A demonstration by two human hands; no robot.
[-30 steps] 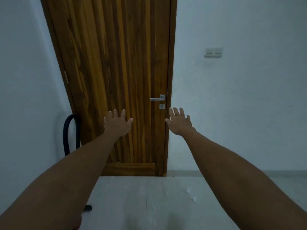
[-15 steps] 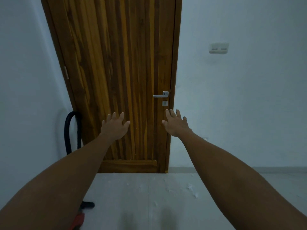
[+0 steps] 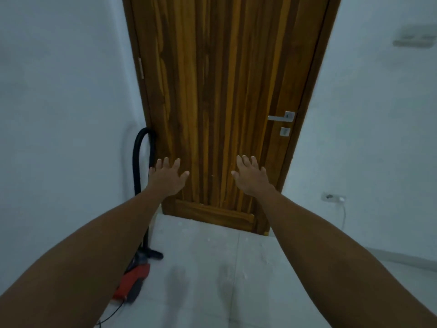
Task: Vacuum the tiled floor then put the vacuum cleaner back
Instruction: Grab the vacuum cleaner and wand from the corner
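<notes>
A red and black vacuum cleaner [image 3: 134, 279] sits on the floor by the left wall, partly hidden behind my left forearm. Its black hose [image 3: 138, 157] arches up beside the door frame, and its black nozzle [image 3: 155, 254] rests on the pale tiled floor [image 3: 212, 268]. Both arms are stretched forward. My left hand [image 3: 168, 177] is open with fingers spread, empty, just right of the hose. My right hand [image 3: 249, 177] is also open and empty, in front of the door.
A closed wooden door [image 3: 224, 102] with a metal lever handle [image 3: 281, 117] faces me. White walls stand on both sides. A wall socket [image 3: 332, 197] with a white cable is low on the right, a switch plate [image 3: 413, 37] higher up. Whitish specks dot the tiles.
The view has tilted down and swung left, so the red vacuum body, its nozzle and a wall socket have come into sight. Both hands stay spread and empty.
</notes>
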